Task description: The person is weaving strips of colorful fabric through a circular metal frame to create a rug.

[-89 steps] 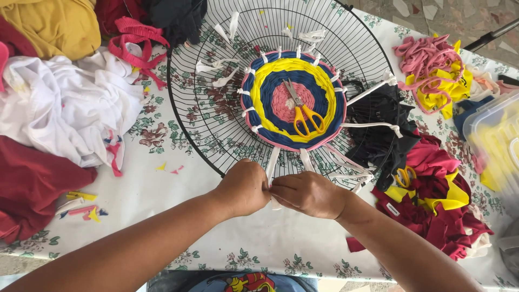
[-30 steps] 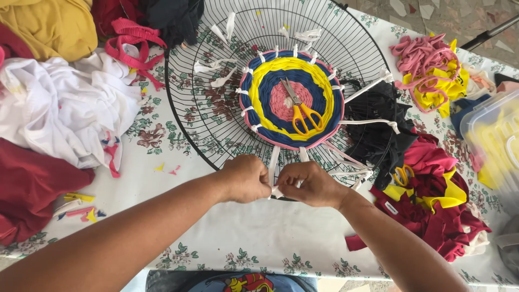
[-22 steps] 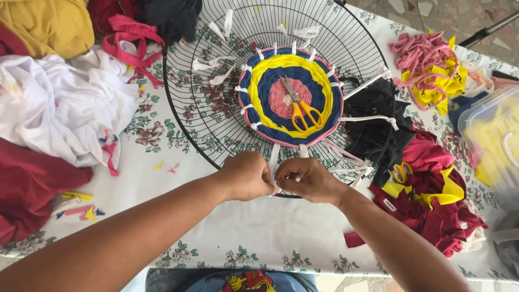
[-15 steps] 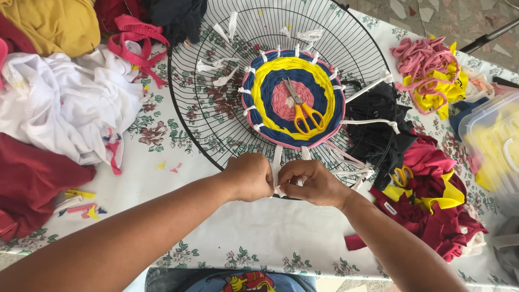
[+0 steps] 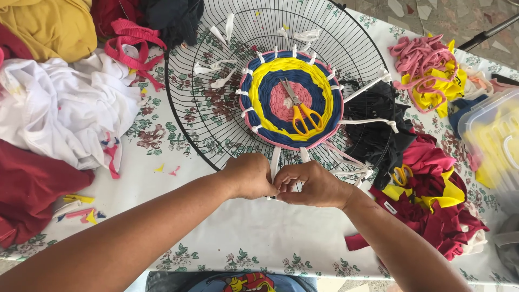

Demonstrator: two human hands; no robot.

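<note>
The left hand [image 5: 250, 176] and right hand [image 5: 311, 184] meet knuckle to knuckle at the near rim of a round black wire grille [image 5: 205, 103]. Both are closed into loose fists, pinching a white strip [image 5: 275, 160] that runs up between them to the woven mat [image 5: 292, 100]. Which fingers grip it cannot be told.

The mat lies just beyond the hands inside the grille, ringed pink, blue and yellow, with more white strips tied out to the wires. Yellow-handled scissors [image 5: 300, 111] rest on its centre.

Left of the left hand lie white cloth [image 5: 59, 116] and red cloth [image 5: 30, 189]. Right of the right hand sit black cloth [image 5: 378, 130] and a red-and-yellow heap [image 5: 438, 200], with a clear tub [image 5: 494, 140] farther out.
</note>
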